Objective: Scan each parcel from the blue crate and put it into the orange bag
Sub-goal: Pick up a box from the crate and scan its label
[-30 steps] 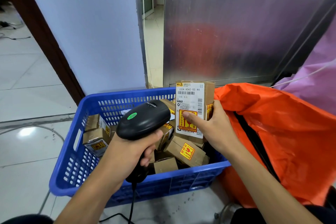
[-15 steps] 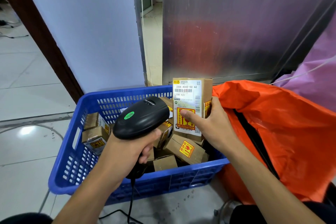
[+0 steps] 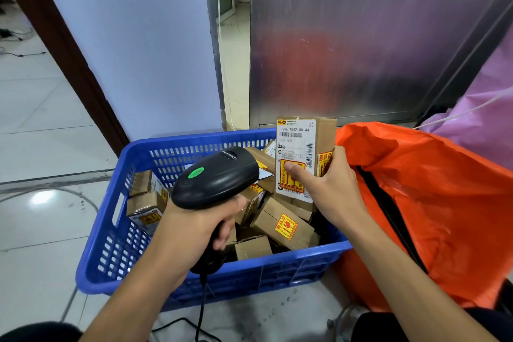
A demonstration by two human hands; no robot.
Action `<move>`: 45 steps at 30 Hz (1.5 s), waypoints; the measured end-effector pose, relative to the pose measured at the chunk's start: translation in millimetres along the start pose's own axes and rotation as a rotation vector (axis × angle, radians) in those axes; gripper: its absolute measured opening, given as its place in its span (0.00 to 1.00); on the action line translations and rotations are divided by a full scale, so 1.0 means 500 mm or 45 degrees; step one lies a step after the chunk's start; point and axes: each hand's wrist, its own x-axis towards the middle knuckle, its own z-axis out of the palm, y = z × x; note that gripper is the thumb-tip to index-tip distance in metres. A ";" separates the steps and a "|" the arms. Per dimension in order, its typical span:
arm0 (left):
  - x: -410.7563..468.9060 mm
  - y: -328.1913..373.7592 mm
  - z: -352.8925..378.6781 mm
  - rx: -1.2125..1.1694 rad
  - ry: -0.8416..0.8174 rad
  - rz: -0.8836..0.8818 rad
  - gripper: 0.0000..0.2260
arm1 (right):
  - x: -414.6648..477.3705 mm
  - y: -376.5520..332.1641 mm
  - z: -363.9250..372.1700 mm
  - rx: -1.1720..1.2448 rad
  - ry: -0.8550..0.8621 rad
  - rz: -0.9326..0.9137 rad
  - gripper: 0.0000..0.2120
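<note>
left hand (image 3: 194, 230) is gripping the handle of the black scanner (image 3: 219, 175), fingers curled round it. the scanner's head is pointing far and right, toward the raised parcel (image 3: 302, 147), and a green light is showing on top. right hand (image 3: 330, 189) is holding that parcel upright above the far right part of the blue crate (image 3: 111, 244). the thumb is pressing on the lower part of the white label (image 3: 295, 144) and the fingers are wrapping the right edge. this low grip is leaving the upper barcode uncovered, presumably for reading. the parcel is standing just beside the orange bag (image 3: 444, 203), which is lying to the right, so the transfer should be short. the other parcels (image 3: 283, 228) are lying jumbled in the crate. judging by this, the scan is under way and the bagging is not yet done.
</note>
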 end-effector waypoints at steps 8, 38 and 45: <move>0.003 0.003 0.004 -0.024 0.064 -0.064 0.15 | -0.009 -0.019 -0.002 0.117 -0.095 -0.026 0.24; 0.067 -0.010 0.194 -0.112 0.098 -0.267 0.08 | -0.049 -0.012 -0.156 0.223 -0.457 0.237 0.30; 0.113 -0.053 0.284 0.023 -0.089 -0.398 0.19 | -0.037 0.042 -0.245 -0.154 -0.321 0.296 0.31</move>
